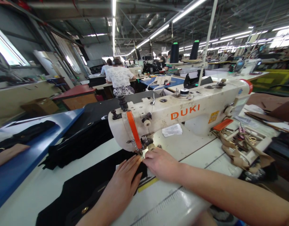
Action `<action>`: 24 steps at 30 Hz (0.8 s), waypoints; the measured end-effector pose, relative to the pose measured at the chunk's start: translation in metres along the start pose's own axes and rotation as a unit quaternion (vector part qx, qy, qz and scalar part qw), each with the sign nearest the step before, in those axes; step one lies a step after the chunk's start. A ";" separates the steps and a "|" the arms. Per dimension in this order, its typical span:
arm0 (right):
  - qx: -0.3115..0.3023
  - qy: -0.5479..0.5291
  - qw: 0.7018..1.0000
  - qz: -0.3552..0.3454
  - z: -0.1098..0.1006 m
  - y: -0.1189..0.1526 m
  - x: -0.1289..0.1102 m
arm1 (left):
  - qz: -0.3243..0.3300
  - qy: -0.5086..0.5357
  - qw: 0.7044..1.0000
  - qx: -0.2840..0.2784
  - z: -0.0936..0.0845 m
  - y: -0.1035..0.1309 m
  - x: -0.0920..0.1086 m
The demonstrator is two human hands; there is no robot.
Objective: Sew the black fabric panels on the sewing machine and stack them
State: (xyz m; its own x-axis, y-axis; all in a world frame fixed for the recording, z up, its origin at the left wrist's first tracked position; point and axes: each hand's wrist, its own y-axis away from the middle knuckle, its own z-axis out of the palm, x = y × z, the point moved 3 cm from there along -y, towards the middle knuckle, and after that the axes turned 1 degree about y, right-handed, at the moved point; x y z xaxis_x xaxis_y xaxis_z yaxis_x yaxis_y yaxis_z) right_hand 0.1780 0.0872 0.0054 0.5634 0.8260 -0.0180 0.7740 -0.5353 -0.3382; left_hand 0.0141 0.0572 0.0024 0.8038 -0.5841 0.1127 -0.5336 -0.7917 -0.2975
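A white sewing machine [158, 111] with orange DUKI lettering stands before me, its needle area lit by a small lamp. Under its head lies a black fabric piece [85, 182] with a gold eyelet [84, 210] near the front. My left hand [127, 177] lies flat on this fabric, fingers stretched toward the needle, the thumb a little apart. Close against the presser foot is my right hand [162, 163], its fingers bent and pressed together at the fabric's edge. What those fingertips hold is hidden.
A tray [254, 147] with brown scraps and gold rings sits at the right. Another black fabric bundle [76, 146] lies left of the machine, beside a blue surface [41, 150]. Two dark thread cones [174, 53] stand behind. A person in a white patterned top [119, 77] sits ahead.
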 end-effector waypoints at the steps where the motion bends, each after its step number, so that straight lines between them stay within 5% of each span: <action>1: -0.001 0.002 1.000 0.003 0.000 0.000 0.000 | -0.002 0.000 1.000 0.000 0.001 -0.001 -0.001; 11: 0.017 0.020 0.999 0.018 0.001 0.000 0.003 | 0.004 -0.006 1.000 0.023 0.006 -0.013 -0.014; 15: 0.030 -0.004 0.999 0.022 -0.004 0.003 0.000 | -0.010 -0.026 1.000 0.004 0.004 0.003 -0.011; 19: 0.061 -0.039 0.997 0.014 -0.009 0.007 -0.003 | -0.007 -0.062 0.998 -0.004 -0.018 0.036 0.004; 24: 0.076 -0.079 0.994 -0.003 -0.010 0.012 -0.006 | -0.060 -0.129 0.983 0.120 -0.064 0.087 0.013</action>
State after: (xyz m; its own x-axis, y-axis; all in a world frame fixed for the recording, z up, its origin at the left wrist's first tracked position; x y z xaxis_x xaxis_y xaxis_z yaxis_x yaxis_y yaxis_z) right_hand 0.1867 0.0739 0.0112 0.4973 0.8530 -0.1585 0.7180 -0.5072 -0.4767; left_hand -0.0386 -0.0311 0.0385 0.9138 -0.3995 -0.0733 -0.3776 -0.7691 -0.5157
